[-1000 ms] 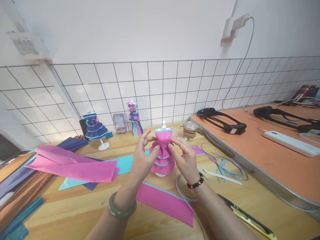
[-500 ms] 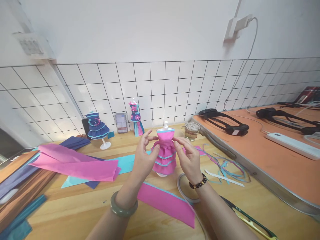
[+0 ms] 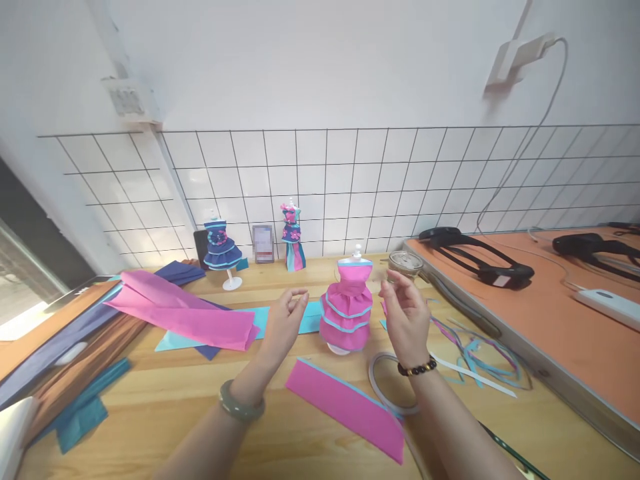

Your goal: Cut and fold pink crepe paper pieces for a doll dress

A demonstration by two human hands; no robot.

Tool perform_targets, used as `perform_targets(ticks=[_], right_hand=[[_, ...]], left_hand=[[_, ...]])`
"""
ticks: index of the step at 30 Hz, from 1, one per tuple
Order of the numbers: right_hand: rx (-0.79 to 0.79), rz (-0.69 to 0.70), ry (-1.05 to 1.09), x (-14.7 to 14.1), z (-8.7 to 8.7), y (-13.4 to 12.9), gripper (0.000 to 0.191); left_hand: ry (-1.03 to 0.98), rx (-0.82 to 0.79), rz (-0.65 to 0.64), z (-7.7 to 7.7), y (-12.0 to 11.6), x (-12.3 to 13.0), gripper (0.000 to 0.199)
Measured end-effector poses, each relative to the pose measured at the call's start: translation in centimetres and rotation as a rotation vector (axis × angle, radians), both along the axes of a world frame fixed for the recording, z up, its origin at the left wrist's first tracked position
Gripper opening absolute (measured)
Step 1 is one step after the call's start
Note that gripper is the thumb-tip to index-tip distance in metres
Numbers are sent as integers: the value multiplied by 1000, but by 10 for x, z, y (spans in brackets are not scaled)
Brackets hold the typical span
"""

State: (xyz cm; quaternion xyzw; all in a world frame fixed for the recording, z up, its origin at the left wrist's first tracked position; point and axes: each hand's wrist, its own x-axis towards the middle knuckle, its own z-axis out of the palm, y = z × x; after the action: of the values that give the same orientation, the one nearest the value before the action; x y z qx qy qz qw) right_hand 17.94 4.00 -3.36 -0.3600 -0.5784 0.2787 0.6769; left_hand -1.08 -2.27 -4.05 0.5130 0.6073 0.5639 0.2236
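A small dress form in a pink tiered dress (image 3: 345, 307) with light blue trim stands upright on its white base. My left hand (image 3: 286, 323) hovers to its left, apart from it, with fingers loosely curled and nothing visible in them. On the other side of the dress, my right hand (image 3: 407, 317) is also off it, its fingers bent, thumb apart, and holding nothing I can see. Below the dress lies a pink strip (image 3: 345, 410) with a light blue edge. A roll of tape (image 3: 395, 387) rests beside that strip, under my right hand.
Two more dressed forms, one in a navy dress (image 3: 223, 252) and one in a multicoloured dress (image 3: 293, 240), stand at the back. Pink fabric (image 3: 185, 313) lies left. Tangled ribbons (image 3: 475, 353), a glass jar (image 3: 405, 262) and scissors (image 3: 515, 453) are right. A raised orange surface (image 3: 550, 320) borders the table.
Both hands have let go of the pink dress and moved apart, one to each side. The dress stays standing. The whole view has shifted, so things appear farther right.
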Motion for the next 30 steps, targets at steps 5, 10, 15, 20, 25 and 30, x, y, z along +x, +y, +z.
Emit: perform_targets(ticks=[5, 10, 15, 20, 25, 30], right_hand=[[-38, 29, 93, 1, 5, -1, 30], [-98, 103, 222, -1, 2, 7, 34], [-143, 356, 7, -4, 12, 6, 50], [-178, 536, -252, 4, 16, -10, 73], [-295, 542, -362, 19, -8, -19, 85], [-323, 587, -418, 16, -40, -32, 67]], left_hand=[[179, -145, -32, -18, -35, -28, 35], [250, -197, -86, -27, -59, -38, 38], [395, -184, -43, -36, -65, -40, 39], [549, -122, -67, -40, -67, -41, 36], [610, -94, -134, -41, -68, -34, 36], [586, -89, -149, -45, -65, -35, 36]])
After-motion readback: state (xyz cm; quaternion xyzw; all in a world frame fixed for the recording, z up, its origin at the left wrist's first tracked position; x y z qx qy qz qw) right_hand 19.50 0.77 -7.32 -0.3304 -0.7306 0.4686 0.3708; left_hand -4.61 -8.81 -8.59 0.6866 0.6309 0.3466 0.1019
